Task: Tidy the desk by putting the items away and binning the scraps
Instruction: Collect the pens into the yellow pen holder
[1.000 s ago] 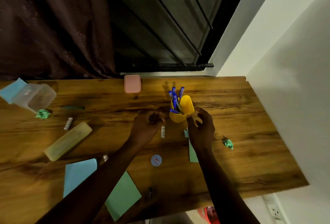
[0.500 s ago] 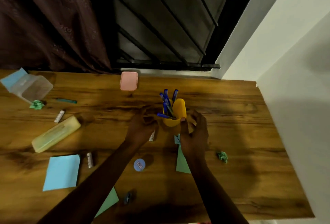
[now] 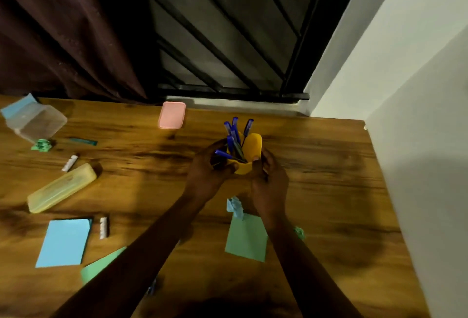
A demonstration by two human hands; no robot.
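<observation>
- Your left hand (image 3: pixel 210 165) and right hand (image 3: pixel 268 183) meet on the yellow cup (image 3: pixel 243 168), one on each side. The cup seems to stand on the desk (image 3: pixel 329 191) between your palms, though its base is hidden.
- The right hand clasps the cup's right wall, with the thumb pressed on the near rim and the fingers wrapped round the far side. I read this as a steadying hold, so the cup does not tip as its load shifts.
- The left hand curls round the left wall, thumb on the near face. One of the blue pens (image 3: pixel 234 135) lies low and points out into that palm (whether your fingers also pinch it, I cannot tell). The others fan upward above the grip.
- My guess at the step: you are settling the pens into the cup. Both hands are on it because it looks light and top-heavy.
- Just on your side of the grip, by the right wrist, a crumpled blue scrap (image 3: pixel 234 206) touches a green sheet (image 3: pixel 247 239). A green scrap (image 3: pixel 300 232) peeps out to the right of that forearm. These are the nearest pieces for the bin.
- Well left of the grip lie a yellow case (image 3: pixel 62 187) and a clear box (image 3: pixel 35 122), likely homes for the small loose items around them, so much of the tidying looks undone.
</observation>
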